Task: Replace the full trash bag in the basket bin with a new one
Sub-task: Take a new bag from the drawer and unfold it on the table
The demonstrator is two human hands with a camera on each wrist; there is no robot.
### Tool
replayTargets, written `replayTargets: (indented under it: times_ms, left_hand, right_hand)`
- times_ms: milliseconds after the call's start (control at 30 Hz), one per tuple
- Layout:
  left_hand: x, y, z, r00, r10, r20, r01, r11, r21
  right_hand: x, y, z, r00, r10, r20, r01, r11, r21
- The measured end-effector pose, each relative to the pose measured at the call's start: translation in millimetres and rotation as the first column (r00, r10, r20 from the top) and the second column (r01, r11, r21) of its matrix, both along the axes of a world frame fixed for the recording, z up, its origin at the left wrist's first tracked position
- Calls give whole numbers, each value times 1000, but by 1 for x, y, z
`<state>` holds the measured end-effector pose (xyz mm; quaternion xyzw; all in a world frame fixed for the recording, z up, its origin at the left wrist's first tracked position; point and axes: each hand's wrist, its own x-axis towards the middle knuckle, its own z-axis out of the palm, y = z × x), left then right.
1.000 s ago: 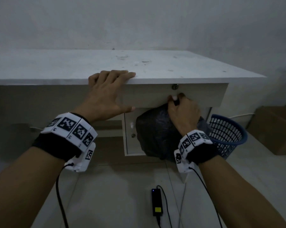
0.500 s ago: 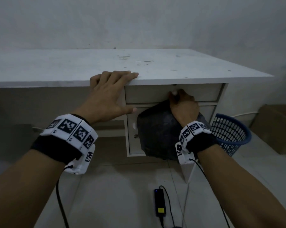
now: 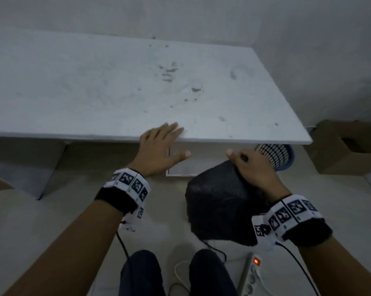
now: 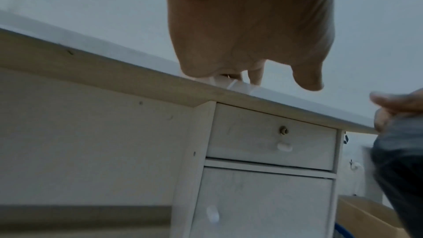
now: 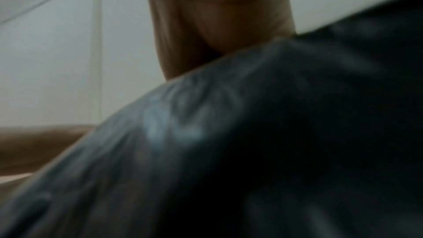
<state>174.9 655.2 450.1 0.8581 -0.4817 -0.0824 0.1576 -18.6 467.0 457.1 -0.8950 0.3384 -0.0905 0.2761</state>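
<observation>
Bag [image 3: 218, 201] hangs from the right hand [image 3: 255, 167], fingers curled round its neck; left hand [image 3: 159, 150] rests flat on the tabletop [image 3: 94, 86] edge; bin [image 3: 276, 155] lies just beyond the right hand

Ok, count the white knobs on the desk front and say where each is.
2. The drawer knob sits below the keyhole; the door knob is on the cabinet door beneath. Others may hide behind the bag.
</observation>
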Motion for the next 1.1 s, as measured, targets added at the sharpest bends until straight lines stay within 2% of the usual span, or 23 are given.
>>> replayTargets:
  times_ms: [67,167,200,333,467,600,667,767,833,867,933,1000,1033,1067,1100]
  left_hand:
    - [-3,3,37,978,11,-209,9,996,94]
    - [0,14,101,851,82,-518,-37,995,96]
    - [5,19,118,821,97,-563,-55,994,91]
    - [51,32,168,773,183,-608,-127,983,135]
    - [130,37,199,691,228,-686,-183,973,139]
    - [202,36,221,678,233,-698,-224,969,106]
    - [227,32,229,680,224,-698,-263,963,53]
    - [254,22,232,644,210,-736,-312,950,-2]
    - [265,15,223,626,222,-748,-330,944,4]
    - [269,13,215,646,246,-722,-331,943,26]
    - [272,13,198,683,296,-668,-318,943,93]
    - [273,11,182,653,351,-671,-289,935,208]
    - [274,11,173,626,377,-683,-271,926,262]
    - [276,10,164,602,401,-691,-259,916,306]
    - [278,7,155,588,419,-692,-251,908,336]
  right_hand:
    - [3,3,50,995,59,-86,-49,992,117]
    - [22,4,120,983,114,-146,-70,958,279]
    - [32,4,143,978,144,-148,-88,938,334]
    - [95,1,218,973,202,-113,-122,863,490]
    - [177,-5,266,972,228,-64,-185,898,399]
    - [246,-7,291,984,155,84,-162,983,88]
    - [274,-6,298,969,131,209,-122,991,-53]
    - [303,1,291,923,221,316,-162,966,-203]
    - [315,7,262,913,308,266,-240,936,-258]
    - [317,11,241,918,343,199,-283,918,-278]
    - [318,19,196,914,406,-25,-402,892,-208]
    - [314,22,158,830,483,-279,-506,863,-11]
    - [312,21,144,783,527,-329,-521,846,113]
    - [312,18,135,774,550,-314,-506,835,216]
    - [313,13,129,800,540,-260,-478,837,267]
